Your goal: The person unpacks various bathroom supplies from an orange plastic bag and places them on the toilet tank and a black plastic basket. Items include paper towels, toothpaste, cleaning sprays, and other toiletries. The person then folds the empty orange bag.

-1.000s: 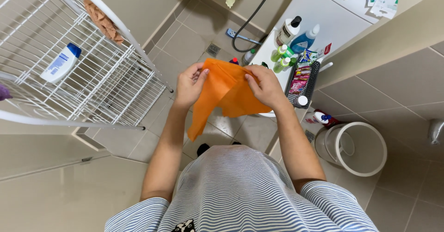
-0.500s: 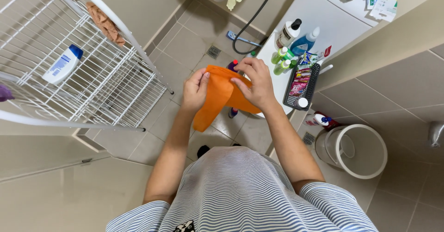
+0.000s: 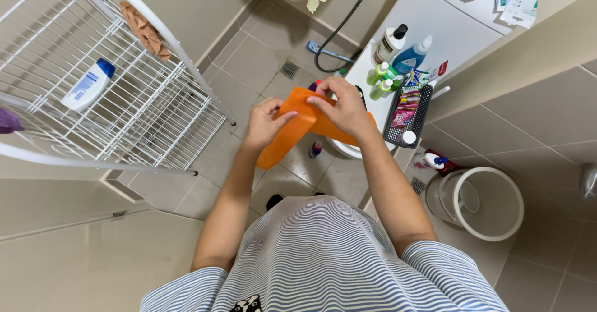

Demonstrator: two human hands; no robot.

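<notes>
An orange cloth [image 3: 292, 135] hangs folded in front of my chest, held between both hands. My left hand [image 3: 264, 122] pinches its left upper edge with the thumb on top. My right hand [image 3: 341, 104] grips the upper right part, fingers curled over the fold. The lower end of the cloth droops down to the left, above the tiled floor. Part of the cloth is hidden behind my right hand and wrist.
A white wire drying rack [image 3: 134, 110] stands at the left, with a white and blue bottle [image 3: 87, 85] lying on it and a brown rag [image 3: 144, 31] on its rail. Bottles [image 3: 398, 48] and a black basket [image 3: 407, 110] sit on a white surface. A white bucket [image 3: 488, 203] stands at the right.
The cloth was spread wider between my hands a second ago. My hands have come closer together and risen slightly, and the cloth is now folded narrower.
</notes>
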